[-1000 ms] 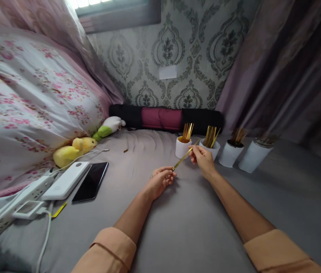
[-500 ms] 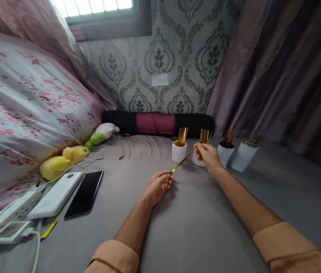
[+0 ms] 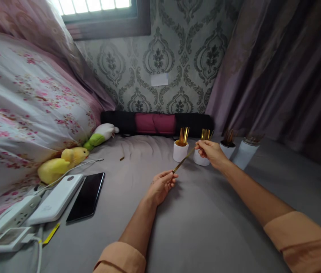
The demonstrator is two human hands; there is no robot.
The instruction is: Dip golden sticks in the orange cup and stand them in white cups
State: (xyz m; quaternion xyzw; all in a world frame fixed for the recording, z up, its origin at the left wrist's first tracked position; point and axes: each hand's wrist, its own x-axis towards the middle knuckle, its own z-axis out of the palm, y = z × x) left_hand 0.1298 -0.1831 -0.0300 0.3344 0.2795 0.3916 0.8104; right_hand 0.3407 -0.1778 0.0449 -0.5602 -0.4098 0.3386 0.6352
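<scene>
A thin gold strip (image 3: 183,160) stretches between both hands above the grey bedsheet (image 3: 200,227). My left hand (image 3: 162,184) pinches its lower end, fingers closed. My right hand (image 3: 211,151) pinches its upper end, just in front of the second white cup (image 3: 200,158). Behind the strip stands the first white cup (image 3: 180,151) with several gold strips upright in it. Two more white cups (image 3: 244,155) with darker strips stand to the right, one partly hidden by my right hand.
A black phone (image 3: 87,196), a white power bank (image 3: 56,198), a power strip (image 3: 8,219) with cables and a small yellow strip (image 3: 51,234) lie at the left. Plush toys (image 3: 62,159) rest against a floral duvet (image 3: 26,106). A black and maroon bolster (image 3: 156,123) lines the wall; curtains (image 3: 285,76) hang at right.
My right hand with the strip's upper end has drifted right and up, toward the second cup. My left hand stays put. The view has tilted and shifted slightly.
</scene>
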